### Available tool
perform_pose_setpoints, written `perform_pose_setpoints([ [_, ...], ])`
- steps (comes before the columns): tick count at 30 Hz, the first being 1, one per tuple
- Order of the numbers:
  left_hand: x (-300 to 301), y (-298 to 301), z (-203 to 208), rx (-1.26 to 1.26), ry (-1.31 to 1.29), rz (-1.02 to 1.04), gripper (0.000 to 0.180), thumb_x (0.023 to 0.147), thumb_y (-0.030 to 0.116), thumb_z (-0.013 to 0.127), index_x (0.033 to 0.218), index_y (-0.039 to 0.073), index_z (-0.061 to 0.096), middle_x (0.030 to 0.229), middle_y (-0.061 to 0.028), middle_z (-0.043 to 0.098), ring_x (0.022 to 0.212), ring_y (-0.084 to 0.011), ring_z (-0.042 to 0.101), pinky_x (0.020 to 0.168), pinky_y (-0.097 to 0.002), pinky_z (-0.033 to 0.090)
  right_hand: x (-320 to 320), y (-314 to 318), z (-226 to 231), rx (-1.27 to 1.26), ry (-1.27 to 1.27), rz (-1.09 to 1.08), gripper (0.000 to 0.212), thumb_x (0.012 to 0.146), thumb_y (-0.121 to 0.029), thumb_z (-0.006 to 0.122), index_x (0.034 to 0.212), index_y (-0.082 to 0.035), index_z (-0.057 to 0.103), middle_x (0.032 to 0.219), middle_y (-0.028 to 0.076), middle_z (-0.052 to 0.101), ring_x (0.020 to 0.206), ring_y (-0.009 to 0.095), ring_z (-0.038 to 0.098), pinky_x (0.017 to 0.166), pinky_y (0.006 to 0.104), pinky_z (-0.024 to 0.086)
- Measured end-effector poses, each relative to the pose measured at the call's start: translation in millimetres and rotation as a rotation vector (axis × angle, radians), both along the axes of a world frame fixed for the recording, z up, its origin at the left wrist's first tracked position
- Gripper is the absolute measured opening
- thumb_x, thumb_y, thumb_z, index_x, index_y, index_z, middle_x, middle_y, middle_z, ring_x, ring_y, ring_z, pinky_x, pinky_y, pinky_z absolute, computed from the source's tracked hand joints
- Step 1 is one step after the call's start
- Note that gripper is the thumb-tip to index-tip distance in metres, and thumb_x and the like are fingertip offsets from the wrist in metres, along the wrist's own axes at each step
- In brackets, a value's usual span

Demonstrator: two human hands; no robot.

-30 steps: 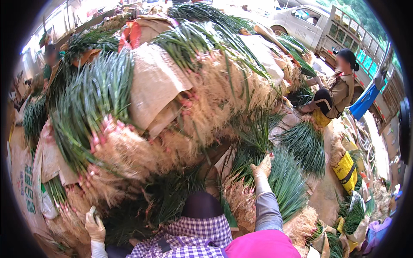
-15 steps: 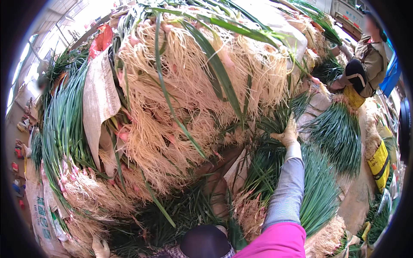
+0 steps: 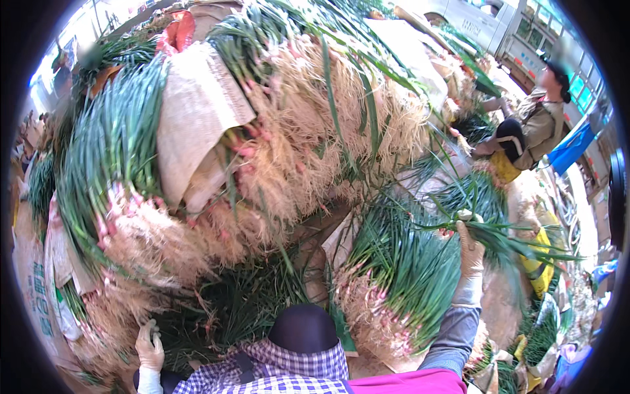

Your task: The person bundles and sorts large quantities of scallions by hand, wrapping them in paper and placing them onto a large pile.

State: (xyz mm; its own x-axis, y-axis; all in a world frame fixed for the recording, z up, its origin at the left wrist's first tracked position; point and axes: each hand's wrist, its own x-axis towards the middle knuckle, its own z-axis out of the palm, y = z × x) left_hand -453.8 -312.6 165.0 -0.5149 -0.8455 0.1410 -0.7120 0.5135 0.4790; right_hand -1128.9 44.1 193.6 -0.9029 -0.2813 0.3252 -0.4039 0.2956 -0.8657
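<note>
The right hand (image 3: 470, 246) has swung rightward, fingers closed around green onions (image 3: 508, 238), their bulbs partly hidden, at the upper right edge of the laid pile (image 3: 410, 262). The left hand (image 3: 149, 348) has curled fingers; whether they hold anything, I cannot tell. Blurred green lettering marks a pale sack (image 3: 43, 295).

The right gloved hand (image 3: 470, 248) grips a small bunch of green onions (image 3: 515, 241), leaves extending right, over a larger bundle (image 3: 407, 262). The left gloved hand (image 3: 150, 349) is positioned beside root ends (image 3: 115, 315) at lower left; its grip is indeterminate. A large root-fringed stack (image 3: 315, 125), partly covered by sacking (image 3: 197, 118), occupies the centre. A co-worker (image 3: 541, 131) sits at right.
</note>
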Motion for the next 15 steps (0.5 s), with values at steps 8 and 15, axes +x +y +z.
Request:
perform_pose_setpoints([
  [8,24.0,14.4,23.8,-0.073,0.297,-0.050,0.031,0.082,-0.005,0.047,0.111,0.002,0.057,0.086,-0.0140,0.061,0.075,-0.0239,0.063,0.067,-0.0314,0.053,126.5,-41.4,245.6,-0.168,0.112,0.219,0.020,0.085,-0.019,0.068,0.092,-0.002,0.061,0.080,0.004,0.062,0.064,0.010,0.056,0.060,0.0220,0.046],
  [15,40.6,20.0,44.4,-0.057,0.542,0.036,0.025,0.082,-0.001,0.052,0.106,0.005,0.060,0.082,-0.0115,0.064,0.071,-0.0224,0.065,0.065,-0.0317,0.053,237.3,-167.7,382.1,-0.390,0.289,0.409,0.021,0.091,-0.021,0.058,0.101,-0.003,0.055,0.075,0.001,0.058,0.057,0.006,0.051,0.049,0.0180,0.040],
])
